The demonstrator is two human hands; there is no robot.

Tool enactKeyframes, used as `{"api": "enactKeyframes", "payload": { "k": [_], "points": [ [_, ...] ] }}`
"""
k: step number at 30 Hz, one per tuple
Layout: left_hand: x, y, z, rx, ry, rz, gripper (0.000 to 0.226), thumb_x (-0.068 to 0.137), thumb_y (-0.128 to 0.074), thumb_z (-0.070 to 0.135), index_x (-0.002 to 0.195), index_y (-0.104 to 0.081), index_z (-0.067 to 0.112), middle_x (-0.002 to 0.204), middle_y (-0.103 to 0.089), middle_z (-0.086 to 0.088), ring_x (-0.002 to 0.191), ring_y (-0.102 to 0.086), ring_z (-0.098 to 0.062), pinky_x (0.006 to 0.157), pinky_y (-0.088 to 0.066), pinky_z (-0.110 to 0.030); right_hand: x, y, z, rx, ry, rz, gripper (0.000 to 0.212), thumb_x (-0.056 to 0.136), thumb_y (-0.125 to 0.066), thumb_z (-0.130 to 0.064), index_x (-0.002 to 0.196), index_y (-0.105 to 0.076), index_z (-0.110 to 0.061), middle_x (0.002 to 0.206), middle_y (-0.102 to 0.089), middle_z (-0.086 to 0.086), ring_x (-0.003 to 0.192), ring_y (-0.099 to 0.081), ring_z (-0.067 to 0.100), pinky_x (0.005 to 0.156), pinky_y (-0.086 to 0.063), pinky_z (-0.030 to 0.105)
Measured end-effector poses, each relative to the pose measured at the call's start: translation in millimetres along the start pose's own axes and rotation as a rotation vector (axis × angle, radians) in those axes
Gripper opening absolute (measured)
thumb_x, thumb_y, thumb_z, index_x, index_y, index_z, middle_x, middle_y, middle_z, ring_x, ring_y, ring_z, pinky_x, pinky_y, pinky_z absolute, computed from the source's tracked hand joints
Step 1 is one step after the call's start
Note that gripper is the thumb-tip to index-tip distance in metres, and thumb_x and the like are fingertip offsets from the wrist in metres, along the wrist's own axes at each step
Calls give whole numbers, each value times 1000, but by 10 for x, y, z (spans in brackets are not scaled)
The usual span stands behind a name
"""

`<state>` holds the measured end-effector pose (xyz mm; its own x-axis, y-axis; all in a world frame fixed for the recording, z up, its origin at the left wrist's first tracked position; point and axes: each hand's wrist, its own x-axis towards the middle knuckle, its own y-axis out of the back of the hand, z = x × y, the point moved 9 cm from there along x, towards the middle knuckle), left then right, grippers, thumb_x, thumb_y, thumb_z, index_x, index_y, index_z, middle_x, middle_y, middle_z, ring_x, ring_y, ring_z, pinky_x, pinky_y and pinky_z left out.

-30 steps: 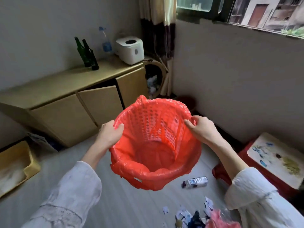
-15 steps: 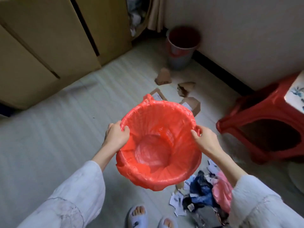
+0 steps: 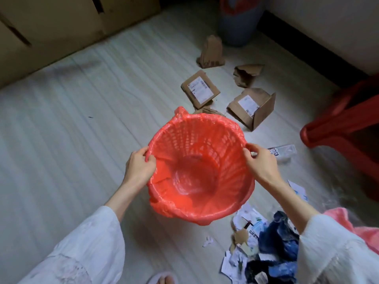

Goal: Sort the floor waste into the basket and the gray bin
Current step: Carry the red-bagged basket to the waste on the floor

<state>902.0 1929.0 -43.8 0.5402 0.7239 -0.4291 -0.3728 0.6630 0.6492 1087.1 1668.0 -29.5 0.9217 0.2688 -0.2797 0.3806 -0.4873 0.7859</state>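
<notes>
A round red plastic lattice basket (image 3: 202,169), lined with a thin red plastic bag and holding nothing, is held above the pale striped floor (image 3: 71,130) between both hands. Farther off, by the dark skirting, stands a gray bin (image 3: 239,23) with a red liner, with torn brown cardboard boxes (image 3: 251,107) near it, a red plastic stool (image 3: 346,124) to the right, and scattered paper scraps and dark blue wrappers (image 3: 272,249) lower right. The left hand (image 3: 139,167) has its grip clamped on the basket's left rim, and the right hand (image 3: 260,163) pinches the right rim

Red basket (image 3: 205,144) — 2-hand grip
</notes>
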Motion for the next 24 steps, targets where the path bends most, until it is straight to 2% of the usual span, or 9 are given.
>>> {"api": "enactKeyframes", "payload": {
  "k": [3, 5, 7, 10, 13, 17, 20, 23, 24],
  "points": [
    [125, -66, -60, -26, -22, 7, 29, 90, -47, 22, 116, -60, 18, 104, -63, -15, 96, -61, -30, 88, -47, -33, 115, -80, -15, 17, 25, 20, 28, 93, -47, -23, 110, -63, -9, 107, -67, 14, 100, -60, 32, 85, -42, 35],
    [184, -112, -52, -22, -63, 17, 18, 91, -47, 21, 102, -61, 18, 100, -63, -17, 92, -60, -31, 79, -43, -30, 178, -144, -21, 9, 52, 21, 29, 93, -46, -25, 113, -63, -11, 108, -67, 14, 103, -58, 32, 85, -41, 35],
    [218, -120, 7, -14, -107, 47, 11, 91, -46, 18, 92, -57, 21, 99, -64, -18, 91, -59, -32, 77, -43, -32, 233, -188, -21, 10, 62, 23, 30, 94, -45, -26, 114, -62, -11, 108, -66, 15, 106, -57, 33, 84, -41, 34],
    [239, -150, 71, 17, -151, 63, 26, 92, -45, 16, 113, -59, 8, 112, -62, -19, 105, -56, -33, 88, -42, -33, 301, -227, -40, 19, 101, 62, 27, 94, -46, -26, 107, -63, -11, 100, -67, 16, 101, -58, 34, 76, -38, 32],
    [253, -216, 128, 90, -182, 49, 40, 94, -44, 16, 131, -46, 3, 131, -53, -19, 122, -47, -32, 96, -35, -29, 322, -244, -68, 13, 150, 112, 26, 93, -45, -23, 104, -64, -10, 95, -67, 16, 96, -58, 36, 73, -36, 32],
    [258, -274, 108, 154, -226, 90, 42, 92, -42, 18, 131, -45, 5, 128, -53, -20, 120, -46, -34, 99, -35, -34, 215, -241, -2, 40, 169, 159, 26, 92, -43, -21, 102, -63, -7, 94, -67, 17, 94, -57, 37, 73, -36, 33],
    [178, -313, 81, 151, -246, 117, 45, 91, -43, 18, 134, -42, 6, 129, -51, -21, 122, -44, -35, 101, -34, -35, 29, -217, 61, 85, 171, 158, 28, 93, -44, -18, 107, -62, -3, 102, -67, 19, 98, -57, 38, 77, -39, 33],
    [-93, -304, 232, 144, -399, 190, 49, 92, -45, 14, 139, -37, 3, 146, -33, -21, 139, -25, -28, 111, -21, -32, -183, -178, 161, 129, 147, 155, 29, 93, -46, -19, 112, -60, -3, 109, -65, 20, 103, -58, 35, 82, -42, 35],
    [-224, -279, 321, 110, -495, 227, 47, 92, -45, 10, 137, -39, 2, 146, -35, -18, 138, -27, -26, 111, -19, -29, -248, -177, 199, 143, 142, 147, 30, 93, -46, -20, 115, -60, -4, 114, -64, 19, 107, -57, 33, 84, -42, 34]
  ]
}}
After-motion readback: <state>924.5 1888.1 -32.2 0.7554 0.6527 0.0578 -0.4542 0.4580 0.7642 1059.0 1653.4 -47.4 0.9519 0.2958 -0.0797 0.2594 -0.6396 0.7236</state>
